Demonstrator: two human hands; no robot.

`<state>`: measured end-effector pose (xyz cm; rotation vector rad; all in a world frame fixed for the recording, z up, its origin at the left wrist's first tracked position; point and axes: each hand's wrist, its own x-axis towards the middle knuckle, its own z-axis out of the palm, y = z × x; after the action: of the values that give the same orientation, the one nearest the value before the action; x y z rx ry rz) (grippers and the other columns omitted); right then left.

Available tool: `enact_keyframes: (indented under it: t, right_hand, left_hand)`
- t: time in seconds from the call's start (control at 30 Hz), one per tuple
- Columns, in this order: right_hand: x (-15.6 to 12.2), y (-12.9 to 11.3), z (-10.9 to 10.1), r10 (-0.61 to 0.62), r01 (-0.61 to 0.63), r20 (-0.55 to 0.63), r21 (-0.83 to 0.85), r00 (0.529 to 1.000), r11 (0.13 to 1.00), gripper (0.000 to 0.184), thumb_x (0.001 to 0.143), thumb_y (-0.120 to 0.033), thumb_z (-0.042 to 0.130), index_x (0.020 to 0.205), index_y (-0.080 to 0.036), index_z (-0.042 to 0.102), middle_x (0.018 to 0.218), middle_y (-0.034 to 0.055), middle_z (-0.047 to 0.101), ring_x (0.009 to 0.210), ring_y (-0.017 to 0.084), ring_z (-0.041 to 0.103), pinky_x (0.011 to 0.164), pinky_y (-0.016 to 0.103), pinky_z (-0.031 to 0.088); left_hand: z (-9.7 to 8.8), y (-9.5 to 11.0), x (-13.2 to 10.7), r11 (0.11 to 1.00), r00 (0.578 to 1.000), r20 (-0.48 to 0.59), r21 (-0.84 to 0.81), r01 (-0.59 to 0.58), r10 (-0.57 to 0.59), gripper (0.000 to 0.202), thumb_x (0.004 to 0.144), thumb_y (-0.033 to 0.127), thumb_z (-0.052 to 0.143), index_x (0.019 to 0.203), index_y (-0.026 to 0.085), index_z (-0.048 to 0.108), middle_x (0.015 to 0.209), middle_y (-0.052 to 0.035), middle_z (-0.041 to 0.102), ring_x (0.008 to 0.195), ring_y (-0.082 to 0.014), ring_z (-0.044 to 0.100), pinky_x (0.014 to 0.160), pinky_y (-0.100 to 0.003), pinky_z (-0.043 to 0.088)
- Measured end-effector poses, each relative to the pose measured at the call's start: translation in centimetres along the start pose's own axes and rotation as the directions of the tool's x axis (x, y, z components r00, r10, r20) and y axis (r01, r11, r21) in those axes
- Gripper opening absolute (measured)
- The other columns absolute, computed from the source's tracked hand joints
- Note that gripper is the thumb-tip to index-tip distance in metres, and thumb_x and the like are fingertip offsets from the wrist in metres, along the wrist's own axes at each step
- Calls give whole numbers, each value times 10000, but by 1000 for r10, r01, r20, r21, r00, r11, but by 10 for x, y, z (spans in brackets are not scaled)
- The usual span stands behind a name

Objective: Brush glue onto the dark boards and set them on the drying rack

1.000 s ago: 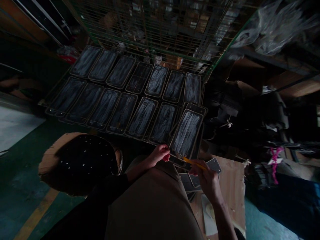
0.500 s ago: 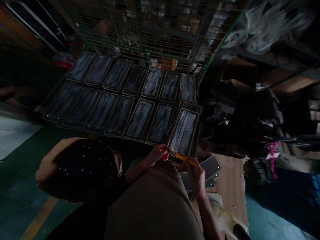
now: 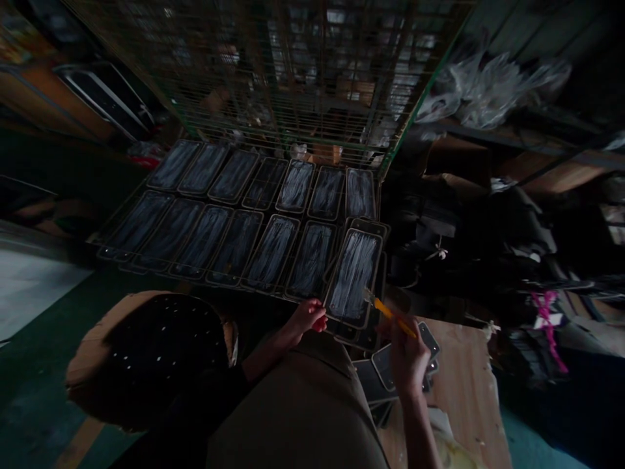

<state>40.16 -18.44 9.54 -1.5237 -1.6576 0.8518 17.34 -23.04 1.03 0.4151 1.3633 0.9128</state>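
Note:
My right hand point(image 3: 410, 358) grips a brush point(image 3: 390, 312) with a yellow-orange handle. The brush's tip is at the right side of a dark rectangular panel point(image 3: 355, 270), which has whitish streaks over its middle and a pale rim. That panel lies tilted on top of others at the right end of the rack. My left hand point(image 3: 310, 316), with reddened fingertips, is closed at the panel's lower left corner. Two rows of similar streaked panels point(image 3: 272, 253) spread out to the left. Below my right hand, more dark panels point(image 3: 385, 368) are piled loosely.
A wire mesh cage point(image 3: 293, 78) stands behind the panels. On the right are a wooden board point(image 3: 469, 371), dark bundles point(image 3: 512, 221) and clear plastic bags point(image 3: 493, 91) on a shelf. A round, dark-topped seat point(image 3: 166, 352) with cardboard around it stands at lower left.
My right hand has moved right, taking the brush from the panel's lower edge to its right side. My left hand stays at the corner. The camera view has tilted upward a little.

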Motion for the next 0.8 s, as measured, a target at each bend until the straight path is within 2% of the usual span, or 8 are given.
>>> enact_keyframes:
  t: [0.13,0.3,0.43,0.57,0.67,0.8]
  right_hand:
    - [10,5,14,12,-12,-20,17,1000,1000,337,944,-460,462,1075,-180,597,713,8,676,627,153,674,606,233,528]
    - [8,-1,-1,68,-69,31,24,997,997,353,931,-481,480,1083,-186,598,708,11,681,598,157,680,546,213,522]
    - [43,-8,2,67,-60,-82,87,994,994,394,911,-522,494,1064,-173,596,718,28,684,616,169,690,559,217,535]
    - [76,4,19,74,-65,-58,145,996,987,470,894,-585,477,1072,-163,579,702,32,672,607,179,688,570,244,545]
    - [64,11,19,79,-79,-2,99,997,992,490,888,-610,465,1053,-164,585,693,34,677,603,181,687,573,254,547]
    - [19,-3,-4,103,-100,88,-42,991,994,486,898,-608,439,1040,-174,606,652,23,681,557,174,676,515,229,518]
  left_hand:
    - [5,2,-4,999,1000,13,-35,9,-9,365,723,437,699,837,150,505,693,-45,674,576,-153,664,557,-254,494]
    - [12,3,-6,996,999,17,-87,28,-27,366,712,423,706,823,162,473,669,-46,670,600,-177,681,600,-283,516]
    - [15,-1,-6,994,1000,23,-111,20,-18,379,724,420,700,887,164,473,691,-54,678,637,-193,695,617,-291,527]
    - [16,-4,-10,982,999,12,-185,-37,40,476,720,444,717,1011,163,465,741,-51,680,684,-208,705,643,-307,543]
    - [18,-4,-12,973,997,17,-220,-73,78,463,752,423,696,1061,160,474,812,-69,690,727,-207,710,673,-309,549]
    - [21,0,-10,959,999,7,-280,-31,35,374,754,326,672,1034,155,493,771,-57,687,680,-189,705,693,-319,556]
